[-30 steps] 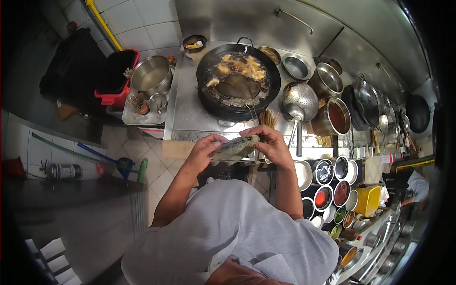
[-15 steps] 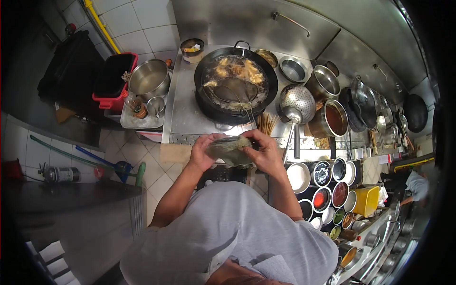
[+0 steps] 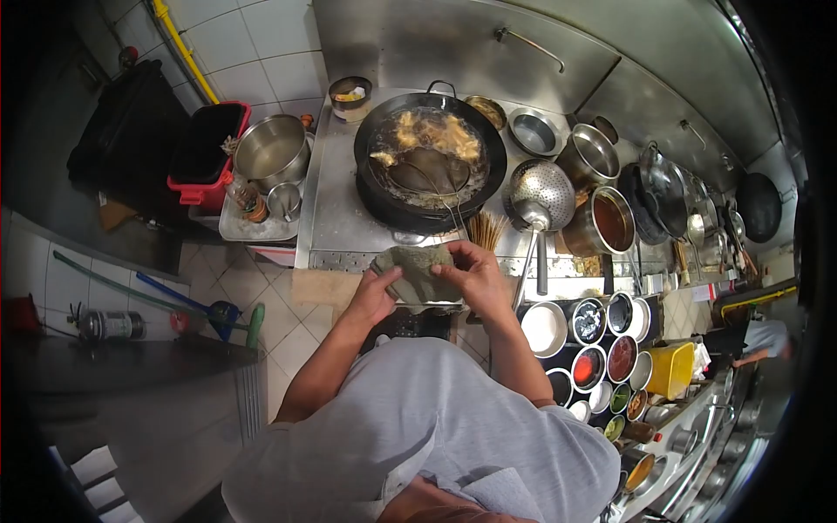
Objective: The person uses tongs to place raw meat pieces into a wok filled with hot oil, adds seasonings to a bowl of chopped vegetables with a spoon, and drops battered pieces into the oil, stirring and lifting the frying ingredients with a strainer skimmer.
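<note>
Both hands grip a grey-green cloth [image 3: 417,277] in front of my waist, at the near edge of the stove. My left hand [image 3: 373,296] pinches its left side, thumb on top. At the right upper corner, my right hand [image 3: 479,275] is closed on it between thumb and fingers. Beyond the cloth stands a large black wok [image 3: 367,170] of bubbling oil. Golden pieces of food [image 3: 460,139] float in it, and a wire strainer [image 3: 429,171] rests inside. A bamboo brush [image 3: 486,230] lies just beyond my right hand.
A perforated ladle [image 3: 540,186] and a pot of brown sauce [image 3: 613,220] stand right of the wok. Several seasoning containers [image 3: 545,328] sit at the lower right. At left are a steel pot [image 3: 271,150] and a red bin [image 3: 192,194]. Another person [image 3: 767,338] is at the far right.
The cloth has turned and opened out, now hanging flatter between my hands. My left hand has shifted slightly down, its thumb now lying over the cloth. The wok's contents look much the same.
</note>
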Action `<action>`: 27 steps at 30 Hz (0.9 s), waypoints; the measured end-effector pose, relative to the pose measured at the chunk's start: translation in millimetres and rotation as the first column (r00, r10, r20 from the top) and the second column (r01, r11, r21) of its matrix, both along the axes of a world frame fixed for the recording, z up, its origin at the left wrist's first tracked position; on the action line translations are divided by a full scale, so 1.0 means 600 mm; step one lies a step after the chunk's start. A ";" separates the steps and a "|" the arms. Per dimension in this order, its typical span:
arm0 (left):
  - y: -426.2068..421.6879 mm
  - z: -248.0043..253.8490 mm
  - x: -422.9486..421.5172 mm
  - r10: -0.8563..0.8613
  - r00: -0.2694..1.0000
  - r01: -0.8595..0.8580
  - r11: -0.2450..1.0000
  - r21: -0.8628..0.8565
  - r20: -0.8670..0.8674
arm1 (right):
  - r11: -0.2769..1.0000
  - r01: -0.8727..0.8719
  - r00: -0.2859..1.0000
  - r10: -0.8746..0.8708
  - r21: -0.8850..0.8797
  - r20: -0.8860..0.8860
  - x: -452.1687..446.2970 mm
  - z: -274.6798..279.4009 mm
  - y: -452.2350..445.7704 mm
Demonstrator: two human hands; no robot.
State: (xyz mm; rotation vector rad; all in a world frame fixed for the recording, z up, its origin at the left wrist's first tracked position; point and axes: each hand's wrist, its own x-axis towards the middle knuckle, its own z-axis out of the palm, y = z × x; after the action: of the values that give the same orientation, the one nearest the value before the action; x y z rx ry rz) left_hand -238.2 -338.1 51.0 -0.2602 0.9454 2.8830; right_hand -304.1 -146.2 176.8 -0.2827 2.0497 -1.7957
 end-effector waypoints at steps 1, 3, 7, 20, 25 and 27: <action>0.002 -0.011 -0.005 0.002 1.000 -0.002 1.000 -0.001 0.000 | 0.996 -0.038 0.997 0.044 -0.083 0.071 0.002 -0.007 -0.008; 0.008 -0.041 -0.021 0.129 0.989 -0.135 0.987 -0.091 -0.068 | 0.984 -0.093 0.972 0.122 -0.150 0.200 0.008 -0.019 -0.026; 0.022 -0.051 -0.038 0.221 0.972 -0.211 0.970 -0.117 0.075 | 0.989 -0.085 0.967 0.110 -0.118 0.229 0.011 -0.054 -0.053; -0.007 -0.070 -0.020 0.428 0.887 -0.302 0.823 -0.481 0.175 | 0.921 -0.173 0.889 0.298 -0.348 0.347 0.033 -0.138 -0.052; -0.132 -0.241 -0.019 0.579 0.806 -0.126 0.366 -0.922 0.120 | 0.877 0.025 0.901 0.188 0.479 -0.390 0.011 -0.189 0.036; -0.165 -0.269 -0.004 0.639 0.761 0.048 0.122 -0.991 0.116 | 0.820 0.226 0.759 0.190 0.525 -0.623 0.008 -0.210 0.067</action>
State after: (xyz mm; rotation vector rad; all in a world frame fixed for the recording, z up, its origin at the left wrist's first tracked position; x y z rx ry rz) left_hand -240.7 -437.1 -110.1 -1.4266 2.6822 1.5563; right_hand -299.2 -105.8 51.0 -0.7982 2.9736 -1.0347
